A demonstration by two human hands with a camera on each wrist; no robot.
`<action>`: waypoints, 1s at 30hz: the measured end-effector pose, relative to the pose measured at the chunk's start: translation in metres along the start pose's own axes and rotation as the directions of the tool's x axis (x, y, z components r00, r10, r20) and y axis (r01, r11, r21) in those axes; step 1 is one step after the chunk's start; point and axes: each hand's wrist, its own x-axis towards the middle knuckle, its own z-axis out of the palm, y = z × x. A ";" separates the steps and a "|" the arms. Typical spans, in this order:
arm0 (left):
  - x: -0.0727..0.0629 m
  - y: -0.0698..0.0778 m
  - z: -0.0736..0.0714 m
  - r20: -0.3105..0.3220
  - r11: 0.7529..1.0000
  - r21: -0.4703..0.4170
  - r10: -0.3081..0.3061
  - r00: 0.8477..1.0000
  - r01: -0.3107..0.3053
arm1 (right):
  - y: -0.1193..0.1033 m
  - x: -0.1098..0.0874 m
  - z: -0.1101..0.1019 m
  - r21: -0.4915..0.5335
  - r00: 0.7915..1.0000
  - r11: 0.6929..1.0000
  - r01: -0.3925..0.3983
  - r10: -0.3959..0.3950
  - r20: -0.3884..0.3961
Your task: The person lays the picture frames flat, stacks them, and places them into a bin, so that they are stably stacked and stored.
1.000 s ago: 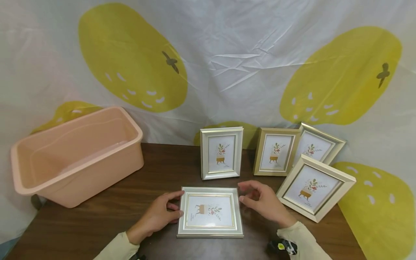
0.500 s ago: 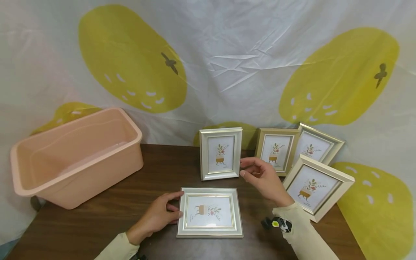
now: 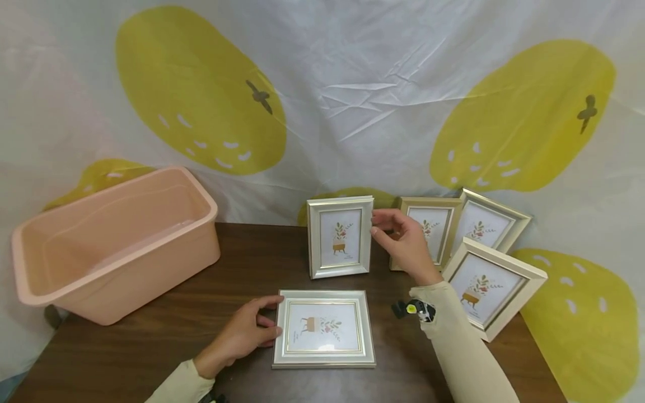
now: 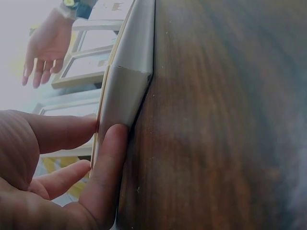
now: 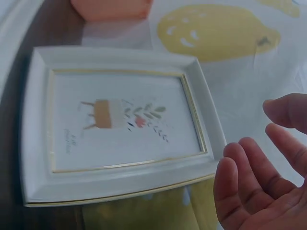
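A white picture frame (image 3: pixel 324 329) with a thin gold inner border lies face up near the front of the table. My left hand (image 3: pixel 245 329) touches its left edge with the thumb and fingertips; the left wrist view shows one finger (image 4: pixel 110 158) against its side. Behind it, a matching white picture frame (image 3: pixel 340 237) stands upright. My right hand (image 3: pixel 408 243) is at that frame's right edge, its fingers loosely bent with nothing held. In the right wrist view the fingertips (image 5: pixel 225 175) come close to the frame's edge; whether they touch it, I cannot tell.
A pink plastic tub (image 3: pixel 146 274) stands at the left. On the right are a tan frame (image 3: pixel 448 240), a pale gold frame (image 3: pixel 519 224) leaning behind it, and a cream frame (image 3: pixel 524 299) tilted in front. A fabric backdrop with yellow fruit (image 3: pixel 524 123) hangs behind the table.
My right hand has moved from beside the flat frame, back and up to the standing white frame's right edge. My left hand and the frames stay in place.
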 end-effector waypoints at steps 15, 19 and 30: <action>0.002 0.000 -0.002 0.022 1.000 -0.015 -0.004 1.000 0.004 | 0.013 0.052 0.003 -0.086 0.996 0.995 -0.047 0.040 -0.084; 0.004 0.000 -0.003 0.027 1.000 -0.019 -0.008 1.000 0.009 | 0.019 0.059 0.006 -0.052 0.999 0.999 -0.009 0.007 -0.036; 0.004 0.002 -0.004 0.039 1.000 -0.008 -0.016 0.999 0.017 | 0.006 0.054 0.010 -0.147 0.993 0.984 0.100 -0.090 0.070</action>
